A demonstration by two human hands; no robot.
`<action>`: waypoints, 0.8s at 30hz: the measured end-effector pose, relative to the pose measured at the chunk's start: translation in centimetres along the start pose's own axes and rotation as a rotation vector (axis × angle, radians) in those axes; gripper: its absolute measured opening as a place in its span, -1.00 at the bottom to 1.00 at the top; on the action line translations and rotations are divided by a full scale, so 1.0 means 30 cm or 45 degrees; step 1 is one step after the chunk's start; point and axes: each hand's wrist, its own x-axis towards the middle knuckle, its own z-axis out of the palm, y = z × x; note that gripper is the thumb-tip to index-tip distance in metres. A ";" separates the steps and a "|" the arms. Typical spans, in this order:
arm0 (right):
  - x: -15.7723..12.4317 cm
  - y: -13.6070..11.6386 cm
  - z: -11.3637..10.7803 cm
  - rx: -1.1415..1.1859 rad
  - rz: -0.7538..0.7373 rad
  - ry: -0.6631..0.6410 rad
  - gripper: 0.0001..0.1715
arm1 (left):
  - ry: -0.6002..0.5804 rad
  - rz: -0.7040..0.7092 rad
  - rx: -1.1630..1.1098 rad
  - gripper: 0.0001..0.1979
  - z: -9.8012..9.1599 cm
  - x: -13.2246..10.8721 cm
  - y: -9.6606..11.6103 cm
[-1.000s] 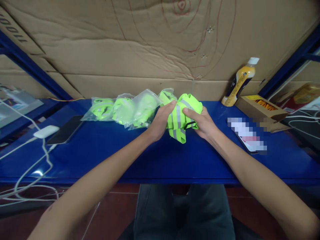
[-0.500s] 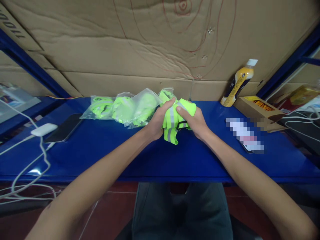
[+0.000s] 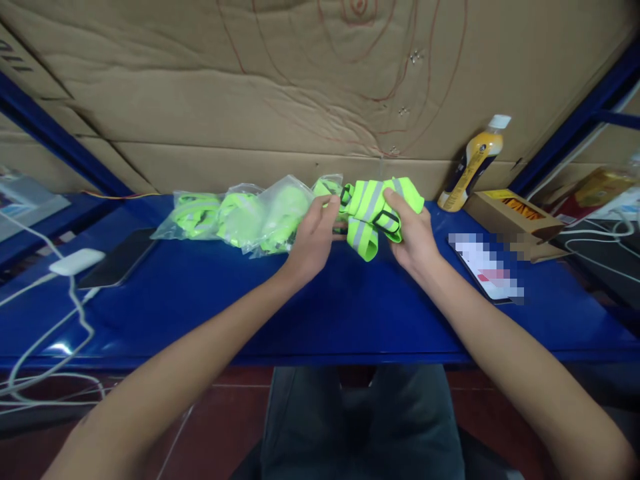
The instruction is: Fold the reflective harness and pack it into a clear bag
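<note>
My right hand [image 3: 415,233] grips a bundled neon-yellow reflective strap [image 3: 367,200] with grey bands and black buckles, thumb on top. One loop of the strap hangs below the bundle. My left hand [image 3: 314,239] is just left of it, fingers stretched towards the bundle and not closed round it; whether the fingertips touch it I cannot tell. Behind and left of my left hand, several clear plastic bags [image 3: 243,217] with similar neon straps lie in a row. Another bagged strap [image 3: 327,185] is partly hidden behind my left hand.
The blue table [image 3: 345,320] backs onto a cardboard wall [image 3: 260,113]. Rightward are a yellow drink bottle [image 3: 475,163], an open cardboard box [image 3: 520,217] and a phone [image 3: 485,267]. Leftward lie a dark phone [image 3: 119,257], a white charger [image 3: 77,262] and white cables [image 3: 83,320].
Both hands held the strap bundle before. My left hand has let go, and my right hand has moved the bundle to the right and slightly up. The view has shifted a little.
</note>
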 end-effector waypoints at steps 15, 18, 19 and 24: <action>-0.006 -0.008 0.001 0.014 0.154 -0.255 -0.45 | -0.175 -0.312 -0.334 -0.88 -0.003 -0.007 -0.041; -0.015 -0.007 -0.003 -0.066 0.190 -0.309 -0.38 | -0.091 -0.303 -0.544 -0.84 -0.015 0.022 -0.015; -0.016 -0.006 -0.006 -0.106 0.194 -0.313 -0.37 | -0.082 -0.312 -0.569 -0.80 -0.013 0.022 -0.004; -0.020 0.028 -0.015 -0.318 0.069 -0.210 -0.44 | -0.046 -0.073 -0.361 -0.72 0.032 -0.027 0.004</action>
